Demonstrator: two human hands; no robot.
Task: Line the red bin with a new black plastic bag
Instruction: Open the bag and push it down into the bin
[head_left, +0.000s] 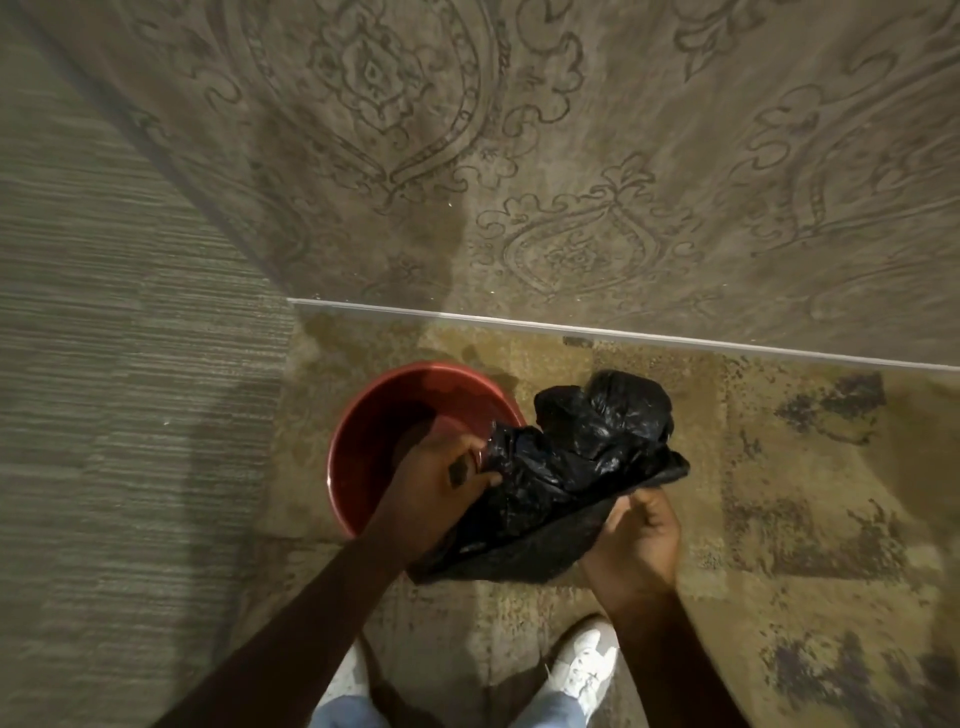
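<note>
My left hand (441, 478) and right hand (636, 535) both clench the crumpled black bag (571, 467), raised above red bin (363, 415).

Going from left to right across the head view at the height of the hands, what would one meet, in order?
Striped wall panel → red bin → left hand → black plastic bag → right hand → patterned carpet.
</note>
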